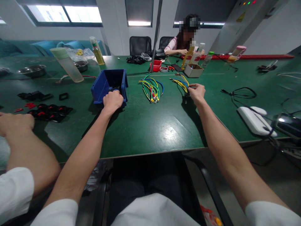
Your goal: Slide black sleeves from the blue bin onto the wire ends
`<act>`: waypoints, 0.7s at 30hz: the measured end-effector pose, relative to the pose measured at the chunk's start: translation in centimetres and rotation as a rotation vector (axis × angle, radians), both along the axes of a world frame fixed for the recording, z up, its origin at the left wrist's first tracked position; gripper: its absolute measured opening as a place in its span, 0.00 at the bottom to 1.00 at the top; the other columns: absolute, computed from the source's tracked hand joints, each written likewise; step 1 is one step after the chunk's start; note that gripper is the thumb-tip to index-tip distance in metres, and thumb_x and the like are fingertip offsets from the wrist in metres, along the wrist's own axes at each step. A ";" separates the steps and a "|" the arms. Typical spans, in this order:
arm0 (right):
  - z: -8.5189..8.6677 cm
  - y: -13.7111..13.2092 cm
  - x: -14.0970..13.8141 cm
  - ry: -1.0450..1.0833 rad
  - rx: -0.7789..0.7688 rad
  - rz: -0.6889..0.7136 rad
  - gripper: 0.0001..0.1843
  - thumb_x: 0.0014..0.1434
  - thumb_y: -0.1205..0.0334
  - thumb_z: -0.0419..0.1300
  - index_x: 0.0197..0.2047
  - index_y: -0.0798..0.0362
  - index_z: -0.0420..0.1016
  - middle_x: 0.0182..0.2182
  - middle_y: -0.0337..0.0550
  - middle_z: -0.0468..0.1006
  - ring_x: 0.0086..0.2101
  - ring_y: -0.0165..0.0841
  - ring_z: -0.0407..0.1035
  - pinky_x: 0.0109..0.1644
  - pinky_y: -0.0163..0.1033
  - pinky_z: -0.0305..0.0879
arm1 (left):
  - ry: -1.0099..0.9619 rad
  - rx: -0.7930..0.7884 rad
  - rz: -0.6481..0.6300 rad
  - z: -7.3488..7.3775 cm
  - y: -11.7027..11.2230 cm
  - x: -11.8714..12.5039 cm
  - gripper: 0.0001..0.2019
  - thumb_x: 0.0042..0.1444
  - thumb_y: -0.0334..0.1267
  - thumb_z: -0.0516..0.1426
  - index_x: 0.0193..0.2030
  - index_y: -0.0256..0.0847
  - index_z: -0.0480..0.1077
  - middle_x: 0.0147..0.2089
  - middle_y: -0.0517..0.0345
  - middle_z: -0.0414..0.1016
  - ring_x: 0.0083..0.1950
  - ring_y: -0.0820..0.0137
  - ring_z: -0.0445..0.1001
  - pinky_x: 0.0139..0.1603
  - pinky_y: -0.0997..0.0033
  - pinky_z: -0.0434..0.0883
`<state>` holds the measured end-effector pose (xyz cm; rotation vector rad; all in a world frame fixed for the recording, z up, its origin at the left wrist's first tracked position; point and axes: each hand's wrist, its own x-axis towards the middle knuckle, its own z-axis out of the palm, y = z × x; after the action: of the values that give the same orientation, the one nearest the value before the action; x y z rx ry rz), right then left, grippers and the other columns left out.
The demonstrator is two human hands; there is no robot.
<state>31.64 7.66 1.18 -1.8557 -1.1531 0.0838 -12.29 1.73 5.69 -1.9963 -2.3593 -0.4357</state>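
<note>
My left hand [113, 99] reaches over the front edge of a blue plastic bin [98, 94], its fingers curled and closed. Dark items lie in the bin by the fingertips, and what those fingers grip is hidden. To the right, my right hand [197, 92] is closed in a pinch at the near end of a small bundle of yellow and blue wires [180, 83]; a dark piece shows under the fingers. Between my hands lies a loose bunch of green, yellow, blue and red wires [152, 89] with metal terminals at their ends.
At left, another person's arm [28, 147] rests by black and red parts [50, 112]. Bottles [68, 66], a red tray [155, 65] and a small carton [193, 71] stand farther back. A white power strip [255, 121] with cables lies right. Someone [175, 45] sits across.
</note>
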 end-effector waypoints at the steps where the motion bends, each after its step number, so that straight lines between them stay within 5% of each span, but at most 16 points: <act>1: -0.1 0.1 0.2 0.007 -0.004 -0.007 0.17 0.45 0.65 0.60 0.40 0.53 0.82 0.32 0.48 0.81 0.35 0.41 0.75 0.48 0.47 0.71 | -0.008 0.001 -0.003 0.0 0.0 0.0 0.22 0.59 0.38 0.44 0.51 0.41 0.75 0.50 0.36 0.76 0.52 0.45 0.74 0.49 0.49 0.70; 21: -0.8 -0.3 1.5 0.047 -0.037 -0.008 0.16 0.47 0.65 0.61 0.41 0.53 0.78 0.34 0.46 0.79 0.38 0.40 0.73 0.49 0.49 0.70 | 0.059 -0.074 -0.081 0.2 0.1 -0.2 0.22 0.56 0.36 0.45 0.53 0.40 0.72 0.52 0.35 0.75 0.52 0.44 0.74 0.48 0.48 0.70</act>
<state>33.09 7.33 0.41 -1.8806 -1.1184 0.1447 -12.49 1.84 5.94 -2.1108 -2.2997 -0.2916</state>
